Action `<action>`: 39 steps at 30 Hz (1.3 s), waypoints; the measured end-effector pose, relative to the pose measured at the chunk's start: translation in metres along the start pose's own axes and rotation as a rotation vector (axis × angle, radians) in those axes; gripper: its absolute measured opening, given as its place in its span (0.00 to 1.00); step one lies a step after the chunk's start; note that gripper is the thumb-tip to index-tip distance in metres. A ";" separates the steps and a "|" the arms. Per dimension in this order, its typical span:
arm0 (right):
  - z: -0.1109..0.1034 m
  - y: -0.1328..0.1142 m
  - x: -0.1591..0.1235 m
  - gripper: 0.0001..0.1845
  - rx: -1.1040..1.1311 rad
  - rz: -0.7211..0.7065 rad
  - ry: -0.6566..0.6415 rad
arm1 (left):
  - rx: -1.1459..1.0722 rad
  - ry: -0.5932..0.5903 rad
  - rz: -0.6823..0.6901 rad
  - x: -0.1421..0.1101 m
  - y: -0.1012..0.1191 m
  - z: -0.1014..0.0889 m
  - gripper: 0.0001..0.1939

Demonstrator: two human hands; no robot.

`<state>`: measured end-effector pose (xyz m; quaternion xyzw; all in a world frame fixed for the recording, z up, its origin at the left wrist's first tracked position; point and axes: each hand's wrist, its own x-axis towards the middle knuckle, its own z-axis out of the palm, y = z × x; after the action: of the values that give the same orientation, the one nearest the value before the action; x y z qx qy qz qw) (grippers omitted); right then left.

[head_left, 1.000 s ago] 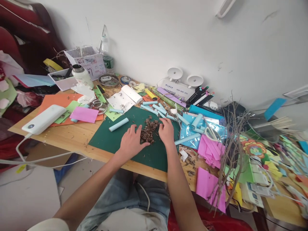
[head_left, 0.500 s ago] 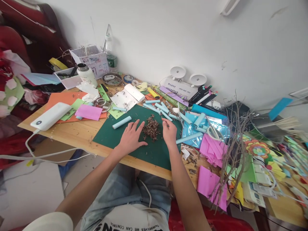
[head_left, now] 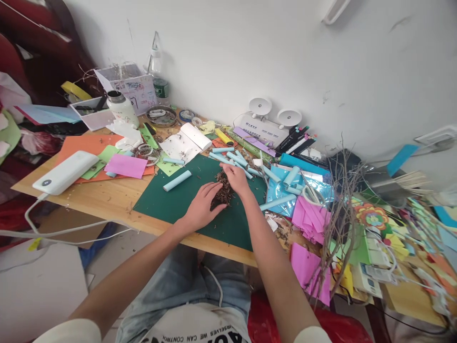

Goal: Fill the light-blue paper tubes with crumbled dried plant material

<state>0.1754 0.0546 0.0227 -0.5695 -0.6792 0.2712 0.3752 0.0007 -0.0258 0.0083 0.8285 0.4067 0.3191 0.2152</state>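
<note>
A heap of dry brown shreds (head_left: 223, 193), possibly bits of plant, lies on a dark green cutting mat (head_left: 167, 202). My left hand (head_left: 204, 206) rests against the heap's left side, fingers stretched and thumb apart. From the right, my right hand (head_left: 235, 179) curves over the far edge of the heap, with its fingers pointing left; its thumb is hidden. Behind it several light-blue paper tubes (head_left: 233, 157) lie in a loose cluster. One more light-blue tube (head_left: 177, 181) lies alone on the mat's left part.
Left on the wooden table (head_left: 117, 205) are a white power bank (head_left: 66, 171), pink paper (head_left: 126, 165) and a white bottle (head_left: 122, 108). To the right are scissors (head_left: 314, 195), a blue plastic packet (head_left: 274, 207) and upright dry twigs (head_left: 337, 214). A white emergency lamp (head_left: 262, 128) stands by the wall.
My right hand has moved left onto the heap's far edge, its fingers no longer pinched. My left hand has come in to the right against the heap, which is now partly covered.
</note>
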 end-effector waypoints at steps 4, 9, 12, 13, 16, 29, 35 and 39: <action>-0.006 0.001 0.003 0.26 0.174 0.053 -0.100 | 0.161 -0.004 -0.115 0.004 0.001 0.017 0.59; -0.012 0.004 -0.031 0.29 0.459 0.195 0.152 | 0.113 -0.060 -0.040 0.038 -0.007 0.030 0.47; -0.009 0.008 -0.044 0.29 0.328 0.184 0.314 | -0.099 -0.094 -0.018 0.050 -0.012 0.023 0.40; -0.007 0.007 -0.047 0.29 0.247 0.160 0.310 | -0.186 -0.064 -0.029 0.050 -0.014 0.019 0.36; 0.000 -0.005 -0.053 0.27 -0.085 0.003 0.197 | -0.455 0.182 -0.181 0.039 -0.018 0.003 0.25; 0.027 -0.021 -0.047 0.15 -0.843 -0.182 -0.174 | -0.672 0.421 -0.487 0.009 -0.019 -0.002 0.20; 0.022 -0.013 -0.040 0.14 -0.321 0.006 0.173 | -0.825 0.413 -0.525 0.032 -0.016 0.015 0.18; 0.033 -0.025 -0.040 0.15 0.125 0.189 0.417 | -1.162 0.388 -0.661 0.061 0.006 0.028 0.19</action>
<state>0.1363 0.0128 0.0159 -0.6498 -0.5127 0.2230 0.5150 0.0519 0.0176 0.0135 0.3396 0.4320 0.5451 0.6332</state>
